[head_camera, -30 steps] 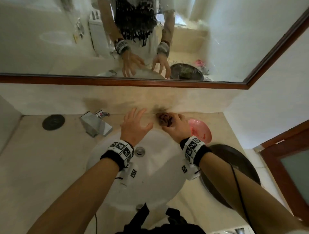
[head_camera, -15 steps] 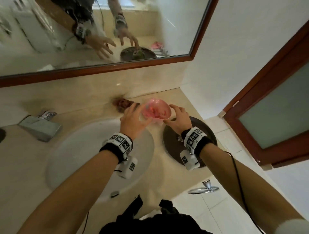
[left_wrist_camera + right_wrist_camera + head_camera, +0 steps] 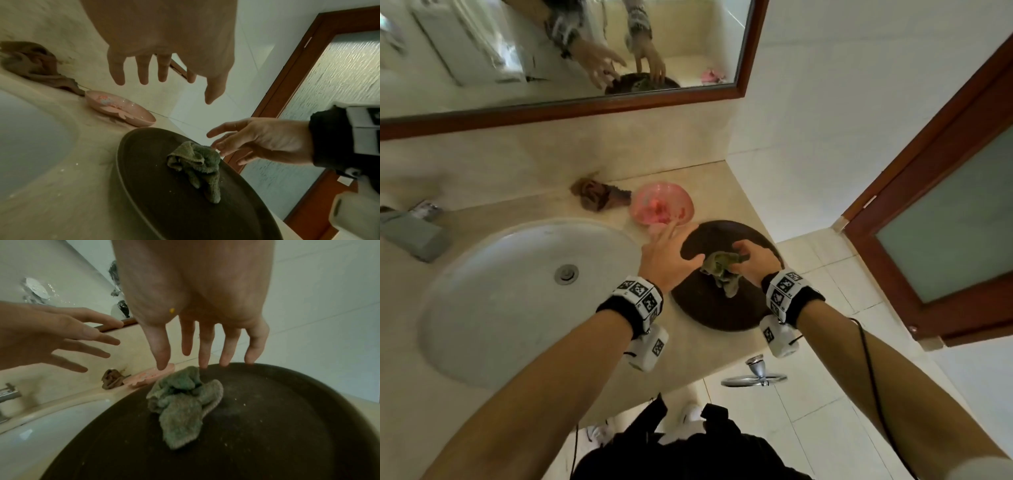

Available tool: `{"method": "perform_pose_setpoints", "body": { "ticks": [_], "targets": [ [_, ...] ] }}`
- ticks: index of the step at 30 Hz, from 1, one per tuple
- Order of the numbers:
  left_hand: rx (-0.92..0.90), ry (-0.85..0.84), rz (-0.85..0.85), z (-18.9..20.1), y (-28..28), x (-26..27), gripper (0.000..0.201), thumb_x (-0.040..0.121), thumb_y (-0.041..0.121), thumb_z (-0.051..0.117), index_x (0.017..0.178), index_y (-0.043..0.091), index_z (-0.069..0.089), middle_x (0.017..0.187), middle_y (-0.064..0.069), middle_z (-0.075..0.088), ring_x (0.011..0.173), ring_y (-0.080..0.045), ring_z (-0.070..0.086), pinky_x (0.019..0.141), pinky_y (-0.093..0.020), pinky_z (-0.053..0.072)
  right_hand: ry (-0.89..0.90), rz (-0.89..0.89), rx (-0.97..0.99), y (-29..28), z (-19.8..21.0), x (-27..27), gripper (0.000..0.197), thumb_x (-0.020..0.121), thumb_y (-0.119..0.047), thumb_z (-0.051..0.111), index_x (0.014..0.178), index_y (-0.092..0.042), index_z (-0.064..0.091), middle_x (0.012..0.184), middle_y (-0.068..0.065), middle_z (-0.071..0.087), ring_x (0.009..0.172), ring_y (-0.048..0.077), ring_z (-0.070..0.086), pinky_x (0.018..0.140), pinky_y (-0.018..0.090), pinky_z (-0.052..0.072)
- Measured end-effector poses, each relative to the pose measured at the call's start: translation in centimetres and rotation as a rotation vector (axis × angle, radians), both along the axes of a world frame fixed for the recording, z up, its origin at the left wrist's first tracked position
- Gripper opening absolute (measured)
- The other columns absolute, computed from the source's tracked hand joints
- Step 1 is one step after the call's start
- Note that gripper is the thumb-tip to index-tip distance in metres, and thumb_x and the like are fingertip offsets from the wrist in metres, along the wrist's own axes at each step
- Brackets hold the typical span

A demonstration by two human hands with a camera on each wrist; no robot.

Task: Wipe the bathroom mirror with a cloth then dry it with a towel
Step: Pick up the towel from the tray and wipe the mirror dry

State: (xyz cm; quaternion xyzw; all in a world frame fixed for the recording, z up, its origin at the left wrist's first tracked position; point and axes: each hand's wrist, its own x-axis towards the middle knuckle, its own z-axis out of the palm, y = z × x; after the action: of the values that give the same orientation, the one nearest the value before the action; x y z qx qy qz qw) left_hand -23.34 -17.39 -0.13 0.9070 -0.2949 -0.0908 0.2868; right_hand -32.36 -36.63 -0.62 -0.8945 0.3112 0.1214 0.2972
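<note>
Right hand (image 3: 751, 262) now over the dark round tray (image 3: 722, 315), where a second ago it was at the brown crumpled cloth (image 3: 595, 194) by the back wall; that cloth lies on the surface (image 3: 534, 202) beside the pink dish (image 3: 661, 202), no hand on it. Green cloth (image 3: 719, 270) sits bunched near the middle of the tray; right fingertips (image 3: 203, 365) reach its top fold. In the right wrist view the fingers are extended downward, slightly apart, with the thumb to the side of the fold; in the head view they look curled over the bundle; cannot tell whether a pinch has closed. Cloth rests on the tray, not lifted.

Left hand (image 3: 667, 260) hovers between sink (image 3: 517, 291) and tray, fingers spread and straight, holding nothing; half a second ago it was up by the pink dish.

View has swung right; mirror (image 3: 551, 51) shows only at the top edge, with both hands reflected in it.

Judgement: attention has passed from the brown cloth to the green one, so the pick-up of a wiping or drying cloth is under way; which of the two serves as cloth and which as towel, cannot tell. Next move needs a firm pinch on the fold and a lift clear of the tray rim.
</note>
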Motion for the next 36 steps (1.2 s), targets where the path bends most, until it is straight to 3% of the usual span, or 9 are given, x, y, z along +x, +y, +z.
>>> {"method": "perform_pose_setpoints", "body": {
  "ticks": [4, 8, 14, 18, 22, 26, 29, 32, 36],
  "targets": [
    [0.026, 0.007, 0.024, -1.2, -0.3, -0.9, 0.066, 0.081, 0.053, 0.060, 0.143, 0.040, 0.043, 0.151, 0.006, 0.037, 0.141, -0.024, 0.032, 0.106, -0.052, 0.040, 0.097, 0.084, -0.010, 0.0, -1.8, -0.2, 0.057, 0.075, -0.042, 0.070, 0.129, -0.039, 0.050, 0.122, -0.001, 0.061, 0.113, 0.025, 0.055, 0.101, 0.046, 0.043],
    [0.098, 0.022, 0.034, -1.8, -0.3, -1.3, 0.064, 0.088, 0.043, 0.065, 0.146, 0.038, 0.040, 0.157, 0.001, 0.032, 0.141, -0.026, 0.032, 0.107, -0.048, 0.036, 0.090, 0.111, -0.037, 0.1, -3.0, 0.1, 0.049, 0.082, -0.039, 0.065, 0.129, -0.038, 0.050, 0.120, 0.001, 0.061, 0.112, 0.026, 0.054, 0.100, 0.048, 0.044],
    [0.056, 0.115, 0.032, -2.8, -0.3, -1.3, 0.057, 0.088, 0.035, 0.066, 0.143, 0.036, 0.047, 0.155, -0.001, 0.038, 0.138, -0.027, 0.036, 0.109, -0.051, 0.038, 0.018, 0.069, -0.038, -0.4, -3.0, 1.2, 0.016, 0.085, -0.050, 0.052, 0.094, -0.039, 0.060, 0.095, 0.000, 0.065, 0.091, 0.024, 0.059, 0.084, 0.044, 0.051],
    [-0.016, 0.152, 0.014, -3.0, -1.1, -1.6, 0.053, 0.089, 0.032, 0.067, 0.139, 0.034, 0.053, 0.150, 0.000, 0.044, 0.136, -0.023, 0.041, 0.110, -0.047, 0.039, -0.058, 0.089, -0.087, -0.2, -1.4, 1.5, 0.021, 0.089, -0.044, 0.047, 0.094, -0.026, 0.056, 0.096, 0.005, 0.065, 0.093, 0.028, 0.057, 0.086, 0.044, 0.047],
    [-0.078, 0.120, -0.010, -2.1, -1.8, -1.3, 0.048, 0.089, 0.029, 0.067, 0.137, 0.029, 0.056, 0.144, 0.004, 0.052, 0.134, -0.019, 0.045, 0.110, -0.042, 0.039, -0.106, 0.108, -0.015, -0.2, 0.5, 2.1, 0.025, 0.093, -0.041, 0.043, 0.087, -0.018, 0.052, 0.085, 0.004, 0.060, 0.083, 0.027, 0.057, 0.071, 0.036, 0.043],
    [-0.138, 0.082, -0.036, -0.2, -1.9, -0.4, 0.041, 0.091, 0.027, 0.064, 0.132, 0.027, 0.061, 0.132, 0.006, 0.062, 0.123, -0.016, 0.054, 0.103, -0.035, 0.043, -0.238, 0.136, 0.086, 0.1, 3.1, 2.6, 0.031, 0.097, -0.039, 0.044, 0.092, -0.012, 0.059, 0.090, 0.005, 0.064, 0.086, 0.026, 0.057, 0.079, 0.039, 0.045],
    [-0.200, 0.018, -0.055, 1.8, -1.6, 0.4, 0.024, 0.094, 0.025, 0.061, 0.117, 0.022, 0.069, 0.106, 0.000, 0.072, 0.099, -0.021, 0.064, 0.085, -0.038, 0.050, -0.337, 0.121, 0.180, 0.4, 5.0, 3.5, 0.036, 0.098, -0.040, 0.045, 0.091, -0.007, 0.059, 0.088, 0.007, 0.063, 0.085, 0.027, 0.057, 0.076, 0.037, 0.042],
    [-0.252, 0.000, -0.002, 4.3, -1.1, 1.1, 0.017, 0.099, 0.025, 0.055, 0.106, 0.019, 0.069, 0.088, -0.002, 0.071, 0.081, -0.020, 0.065, 0.076, -0.041, 0.052, -0.436, 0.094, 0.260, 1.1, 7.4, 4.6, 0.042, 0.096, -0.047, 0.047, 0.096, -0.009, 0.062, 0.093, 0.008, 0.065, 0.090, 0.026, 0.059, 0.086, 0.042, 0.045],
    [-0.340, 0.026, 0.100, 8.1, 0.5, 2.4, 0.022, 0.099, 0.027, 0.054, 0.108, 0.014, 0.070, 0.094, -0.006, 0.072, 0.089, -0.025, 0.067, 0.082, -0.037, 0.052, -0.507, 0.080, 0.399, 1.9, 10.0, 6.1, 0.063, 0.080, -0.067, 0.055, 0.097, -0.007, 0.061, 0.098, 0.011, 0.067, 0.096, 0.030, 0.062, 0.094, 0.048, 0.047]
  ]
}}
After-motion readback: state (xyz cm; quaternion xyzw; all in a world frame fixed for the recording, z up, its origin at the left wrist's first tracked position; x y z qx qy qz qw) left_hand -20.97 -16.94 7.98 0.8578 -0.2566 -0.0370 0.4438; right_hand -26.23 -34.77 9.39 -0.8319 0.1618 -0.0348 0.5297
